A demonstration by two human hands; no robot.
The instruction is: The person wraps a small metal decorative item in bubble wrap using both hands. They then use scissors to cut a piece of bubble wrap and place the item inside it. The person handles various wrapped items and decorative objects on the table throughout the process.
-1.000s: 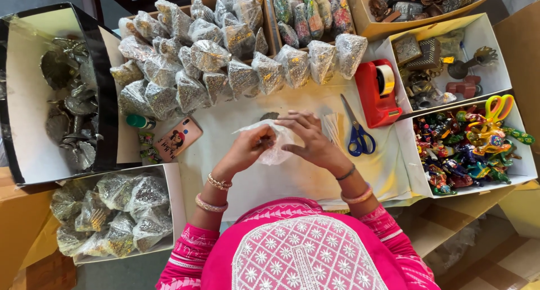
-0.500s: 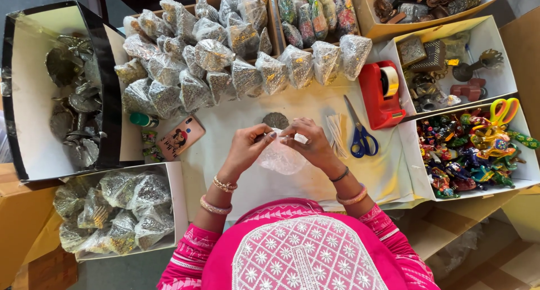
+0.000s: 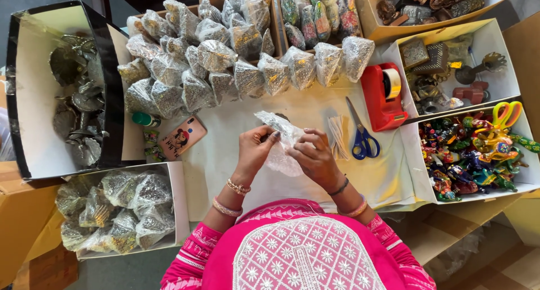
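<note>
Both hands meet over the middle of the table (image 3: 236, 172), pinching one clear plastic bag (image 3: 279, 133) between them. The left hand (image 3: 256, 149) grips the bag's left edge with its fingertips, and the right hand (image 3: 314, 155) clasps the crinkled right side; a dark metal piece just shows behind the bag's top. Just right of the hands lie a bundle of pale strips (image 3: 338, 135), blue-handled scissors (image 3: 361, 137) and a red tape dispenser (image 3: 382, 95). A phone in a pink case (image 3: 181, 137) rests to the left. Rows of filled bags (image 3: 225, 59) line the far side.
</note>
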